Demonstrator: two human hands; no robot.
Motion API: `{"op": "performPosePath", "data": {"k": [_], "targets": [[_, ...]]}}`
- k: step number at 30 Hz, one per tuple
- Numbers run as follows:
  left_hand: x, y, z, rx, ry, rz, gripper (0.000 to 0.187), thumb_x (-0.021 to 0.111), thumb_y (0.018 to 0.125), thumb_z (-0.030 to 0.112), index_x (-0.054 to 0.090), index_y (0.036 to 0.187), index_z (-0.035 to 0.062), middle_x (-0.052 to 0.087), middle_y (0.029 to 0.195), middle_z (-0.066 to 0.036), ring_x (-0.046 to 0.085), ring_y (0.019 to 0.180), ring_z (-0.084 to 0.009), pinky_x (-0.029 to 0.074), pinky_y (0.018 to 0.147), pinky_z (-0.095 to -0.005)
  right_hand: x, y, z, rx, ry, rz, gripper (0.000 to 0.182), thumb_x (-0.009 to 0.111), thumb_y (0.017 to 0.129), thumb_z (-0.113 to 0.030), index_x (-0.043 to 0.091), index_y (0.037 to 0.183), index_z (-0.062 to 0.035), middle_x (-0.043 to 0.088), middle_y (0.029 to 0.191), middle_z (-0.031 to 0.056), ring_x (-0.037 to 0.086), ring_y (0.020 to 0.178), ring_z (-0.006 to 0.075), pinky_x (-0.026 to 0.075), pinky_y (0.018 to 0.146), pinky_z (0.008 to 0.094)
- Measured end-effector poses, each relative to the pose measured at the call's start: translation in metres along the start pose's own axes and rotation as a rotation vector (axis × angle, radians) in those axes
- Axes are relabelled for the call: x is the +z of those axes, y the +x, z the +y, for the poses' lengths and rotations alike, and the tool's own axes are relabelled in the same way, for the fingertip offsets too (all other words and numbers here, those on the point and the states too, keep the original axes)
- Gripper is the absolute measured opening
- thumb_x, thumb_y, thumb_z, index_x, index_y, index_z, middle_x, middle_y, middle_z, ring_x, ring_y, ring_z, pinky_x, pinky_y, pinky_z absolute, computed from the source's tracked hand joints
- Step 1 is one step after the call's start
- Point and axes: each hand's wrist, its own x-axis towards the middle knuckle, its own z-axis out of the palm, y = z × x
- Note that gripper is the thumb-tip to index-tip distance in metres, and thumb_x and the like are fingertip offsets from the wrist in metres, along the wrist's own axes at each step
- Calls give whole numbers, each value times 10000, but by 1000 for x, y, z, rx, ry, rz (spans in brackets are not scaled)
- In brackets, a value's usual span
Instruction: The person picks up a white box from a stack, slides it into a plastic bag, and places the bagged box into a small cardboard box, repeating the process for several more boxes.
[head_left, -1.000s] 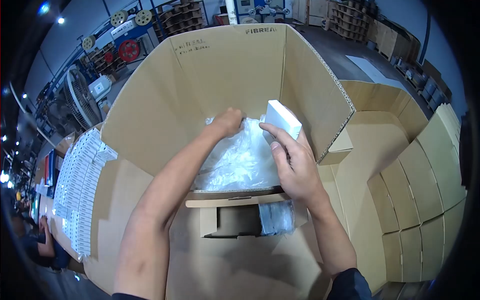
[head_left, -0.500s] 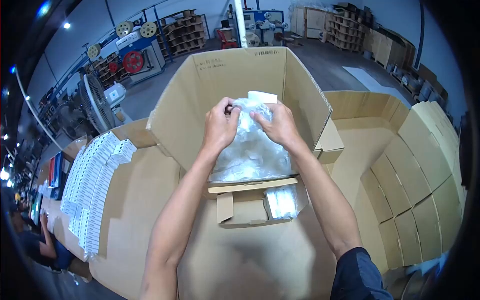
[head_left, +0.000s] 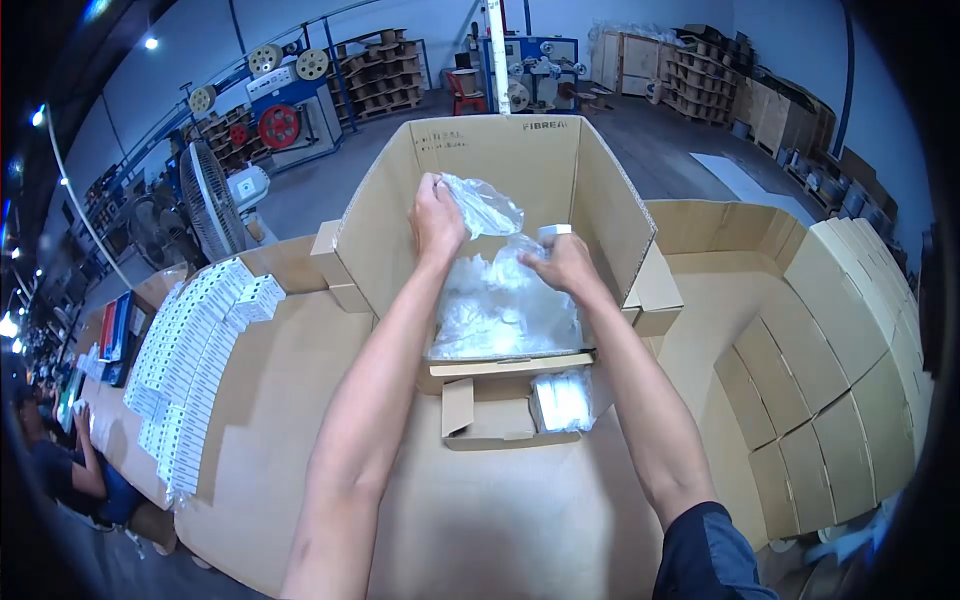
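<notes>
My left hand is closed on a crumpled clear plastic bag, raised above the big cardboard carton. To its right, my right hand is closed round a small white box, whose end shows above the fingers. My right thumb lies against the loose clear plastic in the carton. Many more clear plastic bags fill the carton below both hands. In front of it sits a small open brown box with plastic-wrapped white packs in its right end.
Rows of white boxes stand on the cardboard-covered table at left. Stacked brown boxes fill the right side. A fan and machinery are behind at left. Another person sits at far left.
My hands have moved apart. The left has drawn one plastic bag up and left; the right has dropped lower with the white box. The view has shifted slightly.
</notes>
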Motion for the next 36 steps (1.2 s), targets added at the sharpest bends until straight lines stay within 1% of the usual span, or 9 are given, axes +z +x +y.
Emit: {"op": "performPosePath", "data": {"k": [3, 7, 11, 17, 22, 29, 32, 33, 36], "targets": [[-19, -9, 14, 49, -56, -24, 168, 483, 1037, 128, 614, 1076, 31, 702, 975, -223, 676, 952, -427, 511, 814, -480, -24, -16, -18, 34, 306, -79, 837, 919, 682, -492, 683, 1263, 64, 711, 1165, 210, 696, 969, 265, 550, 885, 377], [-36, -32, 9, 188, -245, 26, 128, 557, 1026, 80, 624, 1110, 11, 700, 973, -162, 707, 937, -294, 539, 794, -388, -36, -51, -50, -185, 355, -67, 821, 924, 634, -555, 732, 1170, 37, 671, 1190, 255, 657, 1120, 321, 505, 1005, 415], [-90, -92, 35, 149, -595, -160, 195, 640, 1004, 55, 626, 1179, -30, 631, 1119, -64, 632, 976, -112, 534, 774, -248, -28, -104, -82, -263, 385, 33, 493, 878, 741, -407, 779, 996, 3, 676, 1136, 245, 664, 1014, 354, 503, 968, 403], [-196, -206, 37, -135, -720, -254, 391, 616, 910, -73, 533, 1290, -38, 591, 1127, -85, 599, 924, -95, 511, 750, -231, -33, -203, -105, -278, 412, 33, 198, 737, 870, -176, 741, 932, 11, 662, 936, 213, 647, 893, 329, 519, 860, 419], [-273, -295, 11, -368, -813, -217, 448, 579, 861, -67, 509, 1303, -35, 577, 1078, -87, 529, 794, -85, 482, 687, -225, -41, -271, -102, -231, 527, -191, 151, 698, 892, -107, 734, 967, 18, 596, 1129, 205, 630, 985, 335, 500, 898, 415], [-310, -348, 56, -130, -227, -425, 347, 766, 907, 127, 593, 1183, 4, 659, 1046, -98, 623, 901, -122, 509, 792, -255, -38, -340, -119, -473, 268, -409, 207, 711, 901, -149, 736, 1023, 16, 596, 1133, 260, 628, 1026, 423, 506, 915, 460], [-304, -365, 54, -275, -223, -408, 173, 731, 942, 110, 600, 1006, 19, 628, 834, -37, 570, 762, -78, 482, 688, -261, -29, -354, -123, -485, 318, -388, 239, 742, 899, -181, 732, 1044, 8, 591, 1138, 251, 630, 1020, 419, 518, 890, 462], [-300, -372, 45, -306, -233, -344, 179, 736, 924, 94, 586, 986, 15, 623, 802, -50, 571, 747, -88, 484, 669, -274, -30, -360, -126, -396, 340, -323, 275, 773, 908, -212, 733, 1104, -24, 599, 1125, 170, 628, 1015, 276, 512, 854, 368], [-291, -384, 28, -343, -255, -184, 201, 743, 907, 81, 556, 946, 18, 593, 748, -46, 542, 717, -85, 468, 633, -279, -18, -387, -114, -131, 409, -50, 358, 832, 862, -303, 739, 1072, -29, 599, 1083, 175, 627, 966, 301, 519, 837, 387]]}}
